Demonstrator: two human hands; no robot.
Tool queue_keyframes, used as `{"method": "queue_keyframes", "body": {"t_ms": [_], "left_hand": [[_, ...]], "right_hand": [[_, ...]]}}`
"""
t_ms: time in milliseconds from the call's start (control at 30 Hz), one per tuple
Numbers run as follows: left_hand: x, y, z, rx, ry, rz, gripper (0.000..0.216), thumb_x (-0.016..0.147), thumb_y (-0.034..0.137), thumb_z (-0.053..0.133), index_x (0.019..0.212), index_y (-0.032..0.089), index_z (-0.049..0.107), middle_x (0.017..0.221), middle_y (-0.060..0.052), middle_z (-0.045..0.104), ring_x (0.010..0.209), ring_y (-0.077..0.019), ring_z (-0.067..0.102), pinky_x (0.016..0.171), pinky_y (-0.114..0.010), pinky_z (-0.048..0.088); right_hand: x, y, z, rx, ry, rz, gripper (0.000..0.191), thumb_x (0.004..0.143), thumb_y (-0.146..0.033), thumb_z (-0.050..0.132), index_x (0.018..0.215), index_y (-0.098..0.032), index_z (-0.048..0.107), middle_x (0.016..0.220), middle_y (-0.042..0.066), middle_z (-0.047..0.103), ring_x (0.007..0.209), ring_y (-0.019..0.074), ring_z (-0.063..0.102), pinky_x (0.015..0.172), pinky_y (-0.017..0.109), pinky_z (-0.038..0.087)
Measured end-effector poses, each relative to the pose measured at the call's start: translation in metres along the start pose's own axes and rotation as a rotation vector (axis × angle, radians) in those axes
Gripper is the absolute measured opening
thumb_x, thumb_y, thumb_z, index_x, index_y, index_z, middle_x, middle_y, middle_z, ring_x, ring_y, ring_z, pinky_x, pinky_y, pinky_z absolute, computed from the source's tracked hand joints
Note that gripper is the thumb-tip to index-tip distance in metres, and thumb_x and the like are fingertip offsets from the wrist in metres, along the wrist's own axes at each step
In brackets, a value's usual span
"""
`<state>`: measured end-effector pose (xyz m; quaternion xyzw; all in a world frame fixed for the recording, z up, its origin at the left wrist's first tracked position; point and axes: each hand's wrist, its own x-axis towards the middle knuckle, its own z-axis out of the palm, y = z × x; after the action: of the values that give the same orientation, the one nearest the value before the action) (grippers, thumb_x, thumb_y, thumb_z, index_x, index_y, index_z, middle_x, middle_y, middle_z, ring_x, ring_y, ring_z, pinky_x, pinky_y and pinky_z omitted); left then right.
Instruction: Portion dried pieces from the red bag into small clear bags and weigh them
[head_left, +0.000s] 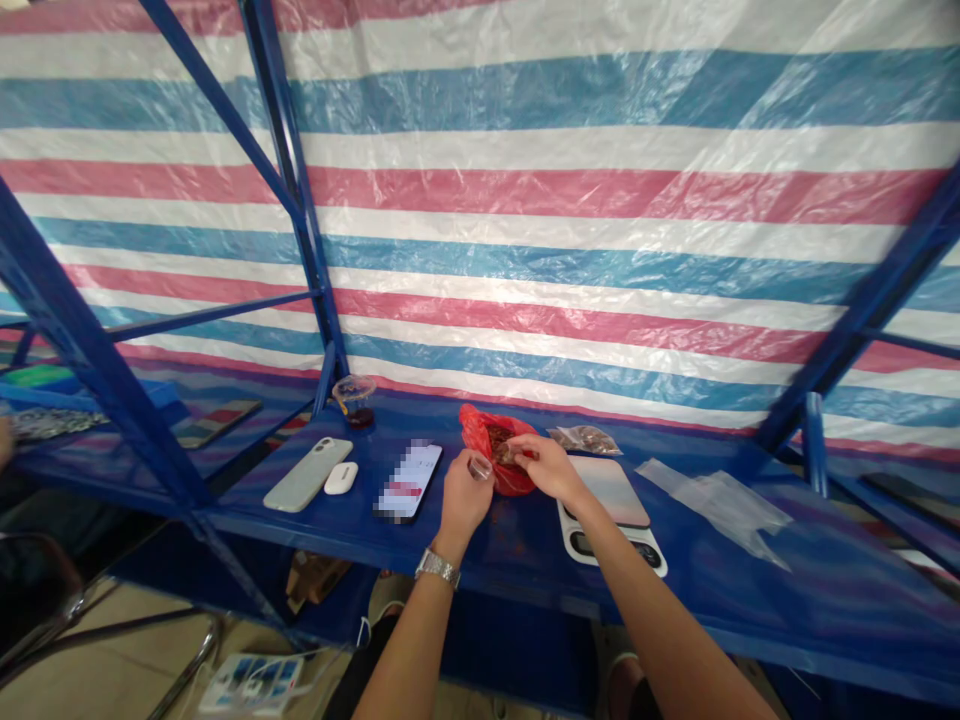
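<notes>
A red plastic bag [516, 484] stands on the blue shelf with its mouth spread, and small brown dried pieces [498, 440] show inside. My left hand [463, 492] is closed at the bag's left side on a small clear plastic bag [480, 467], whose opening faces up. Over the red bag's mouth, my right hand [549, 466] has its fingertips pinched together on some of the brown pieces; how many they hold is hidden. Right of the red bag, partly under my right forearm, sits a white kitchen scale [611, 490].
A clear bag of brown pieces [586, 440] lies behind the scale, with flat empty clear bags [720, 505] to the right. Leftward are a lit phone [409, 483], a white earbud case [341, 478], a pale phone [307, 474] and a cup of dark liquid [358, 408]. Blue posts [289, 180] frame the shelf.
</notes>
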<state>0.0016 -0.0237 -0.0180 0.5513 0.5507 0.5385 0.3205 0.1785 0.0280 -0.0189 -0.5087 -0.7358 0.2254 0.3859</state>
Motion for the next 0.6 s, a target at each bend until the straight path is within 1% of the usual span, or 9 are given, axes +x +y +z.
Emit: {"method": "queue_keyframes", "body": {"t_ms": [100,200,333,400,433,533,600], "left_hand": [[-0.003,-0.002,0.000,0.082,0.009,0.057,0.017,0.075,0.003,0.063,0.076,0.020,0.060,0.076,0.000,0.064,0.073,-0.0159,0.058,0.073,-0.028,0.042],[-0.005,-0.003,0.003,0.137,0.007,0.081,0.014,0.080,0.007,0.063,0.079,0.020,0.061,0.079,-0.002,0.065,0.075,-0.0170,0.059,0.073,-0.028,0.041],[-0.006,-0.002,0.006,0.182,-0.002,0.084,0.007,0.086,0.014,0.062,0.085,0.021,0.061,0.083,-0.004,0.066,0.075,-0.0186,0.060,0.069,-0.028,0.039],[-0.006,-0.001,0.006,0.190,-0.016,0.098,0.004,0.087,0.017,0.063,0.089,0.021,0.061,0.087,-0.005,0.068,0.078,-0.0193,0.062,0.069,-0.028,0.040],[-0.006,-0.001,0.006,0.192,-0.023,0.104,0.003,0.088,0.018,0.063,0.089,0.021,0.061,0.088,-0.006,0.068,0.079,-0.0195,0.062,0.069,-0.028,0.040],[-0.006,-0.002,0.004,0.196,-0.037,0.118,0.006,0.086,0.016,0.063,0.089,0.021,0.061,0.086,-0.005,0.068,0.078,-0.0196,0.062,0.069,-0.028,0.039],[-0.006,-0.003,0.002,0.185,-0.053,0.131,0.010,0.084,0.013,0.064,0.089,0.020,0.061,0.085,-0.004,0.068,0.077,-0.0189,0.062,0.069,-0.028,0.040]], "right_hand": [[0.003,0.001,-0.003,0.042,0.023,-0.017,0.034,0.080,-0.013,0.059,0.105,-0.026,0.078,0.113,0.002,0.080,0.107,0.0234,0.074,0.104,0.043,0.054],[0.002,-0.008,-0.006,0.077,0.009,-0.056,0.031,0.081,-0.014,0.059,0.103,-0.026,0.078,0.114,0.003,0.079,0.109,0.0232,0.073,0.105,0.043,0.052],[-0.006,-0.035,-0.009,0.109,-0.107,-0.133,0.032,0.081,-0.013,0.061,0.106,-0.024,0.077,0.112,0.004,0.079,0.104,0.0227,0.072,0.099,0.040,0.052],[-0.011,-0.049,-0.012,0.041,-0.132,-0.155,0.034,0.082,-0.010,0.062,0.108,-0.025,0.077,0.109,0.003,0.080,0.099,0.0233,0.071,0.096,0.041,0.049],[-0.014,-0.055,-0.013,-0.023,-0.117,-0.174,0.034,0.082,-0.008,0.062,0.106,-0.026,0.077,0.108,0.003,0.080,0.099,0.0240,0.070,0.096,0.043,0.047],[-0.021,-0.067,-0.017,-0.207,-0.056,-0.297,0.036,0.083,-0.003,0.060,0.102,-0.028,0.077,0.113,0.003,0.079,0.105,0.0257,0.065,0.096,0.044,0.040],[-0.025,-0.071,-0.018,-0.247,-0.048,-0.377,0.036,0.086,-0.002,0.059,0.102,-0.029,0.076,0.119,0.002,0.077,0.108,0.0253,0.064,0.095,0.043,0.038]]}}
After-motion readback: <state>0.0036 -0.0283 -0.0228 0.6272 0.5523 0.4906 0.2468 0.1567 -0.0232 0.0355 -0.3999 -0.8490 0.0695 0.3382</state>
